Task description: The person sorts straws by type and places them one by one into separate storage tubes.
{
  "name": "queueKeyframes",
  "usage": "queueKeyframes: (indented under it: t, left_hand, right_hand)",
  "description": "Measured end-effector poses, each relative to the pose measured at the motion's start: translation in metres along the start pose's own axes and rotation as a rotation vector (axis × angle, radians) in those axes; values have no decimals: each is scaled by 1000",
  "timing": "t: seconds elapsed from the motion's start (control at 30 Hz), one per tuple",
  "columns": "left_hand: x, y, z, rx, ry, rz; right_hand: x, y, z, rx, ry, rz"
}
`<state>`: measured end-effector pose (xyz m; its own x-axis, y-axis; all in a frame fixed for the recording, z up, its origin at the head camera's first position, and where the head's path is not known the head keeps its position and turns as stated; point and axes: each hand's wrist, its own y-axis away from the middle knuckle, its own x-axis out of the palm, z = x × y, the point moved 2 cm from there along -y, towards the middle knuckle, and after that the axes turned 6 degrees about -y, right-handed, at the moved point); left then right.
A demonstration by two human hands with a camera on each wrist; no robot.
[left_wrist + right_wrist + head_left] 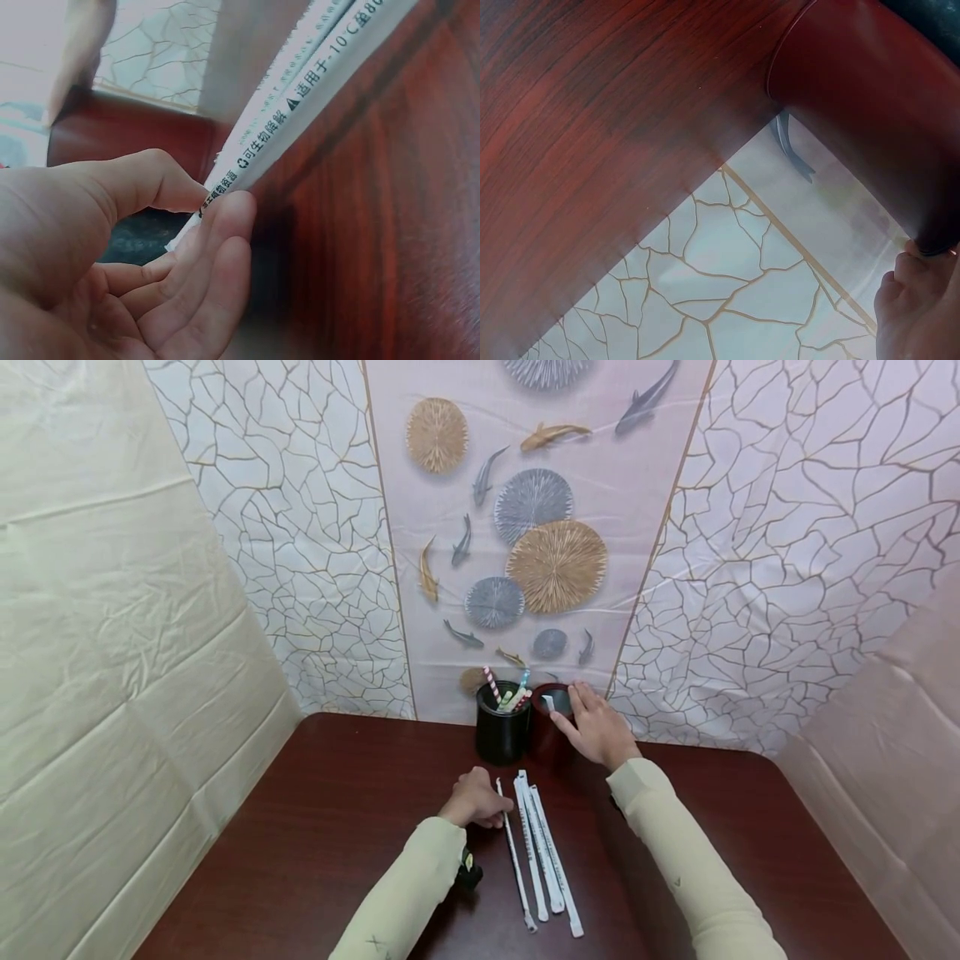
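Note:
My left hand [474,797] pinches a paper-wrapped drinking straw [517,860] near its upper end, between thumb and fingers. Printing runs along the white wrappers [277,124] in the left wrist view. Just to the right, several more wrapped straws [546,852] lie side by side on the table. My right hand [597,727] holds the rim of a dark red cup [551,745], thumb on the near side and fingers farther back. Inside the cup shows a white straw end [549,702]. In the right wrist view the cup's side [870,90] fills the upper right, with bent fingers [911,300] at its rim.
Touching or nearly touching the red cup on its left is a black cup [501,735] with several striped and coloured straws [492,683]. Both stand near the back edge of the dark reddish wood table [315,827]. Patterned cloth [315,527] hangs behind it.

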<state>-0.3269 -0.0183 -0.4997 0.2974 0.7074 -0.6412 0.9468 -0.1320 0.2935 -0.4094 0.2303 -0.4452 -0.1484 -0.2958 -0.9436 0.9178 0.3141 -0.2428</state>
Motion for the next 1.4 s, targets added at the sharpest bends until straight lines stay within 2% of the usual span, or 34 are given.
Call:
queueKeyframes:
  t: [0.37, 0.5, 0.7, 0.87, 1.03, 1.23, 1.4]
  left_hand:
    - [-33, 5, -10, 109, -9, -113]
    - [-46, 7, -15, 173, -33, -163]
    - [-67, 6, -21, 251, -56, -199]
    - [-87, 9, -30, 303, -18, -227]
    - [-108, 11, -47, 368, 34, -253]
    - [-136, 16, -74, 435, 68, -292]
    - [-159, 24, -102, 510, 51, -390]
  right_hand:
    - [0, 1, 0, 3, 5, 3]
    - [1, 0, 0, 2, 9, 7]
    - [0, 1, 1, 2, 8, 3]
    - [0, 0, 1, 1, 7, 4]
    - [1, 1, 1, 4, 10, 2]
    - [2, 0, 1, -4, 1, -7]
    - [2, -1, 0, 0, 0, -6]
